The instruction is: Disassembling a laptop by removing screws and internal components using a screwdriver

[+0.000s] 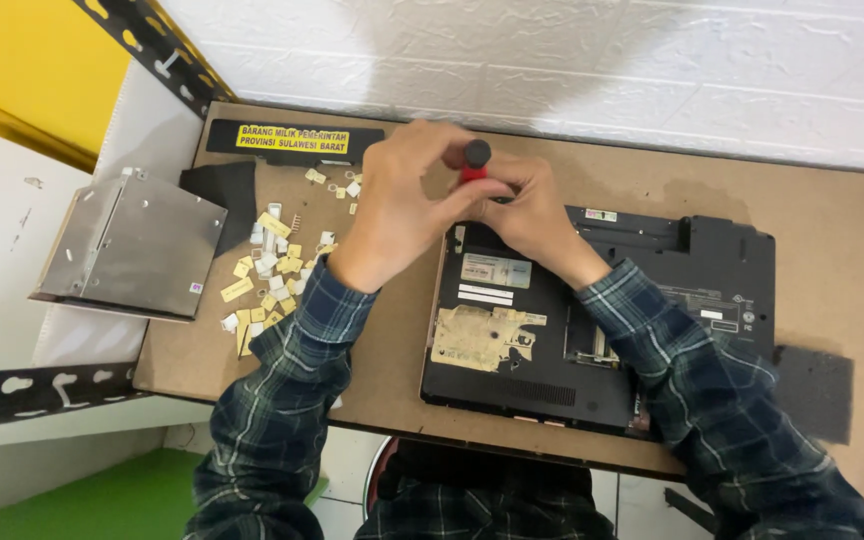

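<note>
A black laptop (pixel 652 330) lies upside down on a brown board (pixel 392 340), its underside showing stickers and an open bay. My left hand (pixel 402 205) and my right hand (pixel 527 215) meet over the laptop's far left corner. Both wrap around a screwdriver (pixel 474 160) with a red handle and black cap, held upright. Its tip is hidden behind my fingers. Both sleeves are dark plaid.
A silver optical drive (pixel 132 245) hangs over the board's left edge. Several small yellow and white scraps (pixel 267 275) lie scattered beside my left forearm. A black strip with a yellow label (pixel 292 140) sits at the back left. A dark foam pad (pixel 812 390) lies at right.
</note>
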